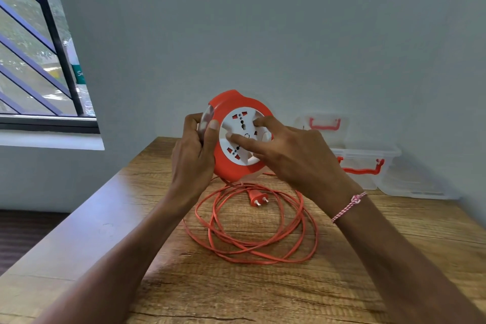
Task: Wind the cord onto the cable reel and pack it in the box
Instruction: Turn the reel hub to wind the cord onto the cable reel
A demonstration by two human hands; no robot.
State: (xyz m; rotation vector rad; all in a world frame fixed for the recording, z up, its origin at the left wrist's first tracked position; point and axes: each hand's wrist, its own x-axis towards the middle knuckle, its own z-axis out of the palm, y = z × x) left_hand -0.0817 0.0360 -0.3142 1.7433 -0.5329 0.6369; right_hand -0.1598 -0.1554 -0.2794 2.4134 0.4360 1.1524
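The cable reel (pixel 226 166) is round, orange, with a white socket face, and is held upright above the wooden table (pixel 263 292). My left hand (pixel 193 155) grips its left rim, thumb on the front edge. My right hand (pixel 292 155) has straight fingers laid on the white socket face. The orange cord (pixel 252 244) lies in loose loops on the table below the reel, one strand running up to it. Its orange two-pin plug (pixel 256 197) lies inside the loops.
A clear plastic box (pixel 368 168) with an orange-red handle stands at the back right by the wall. Its clear lid (pixel 322 126) leans behind it. A barred window is on the left. The table's left edge runs diagonally.
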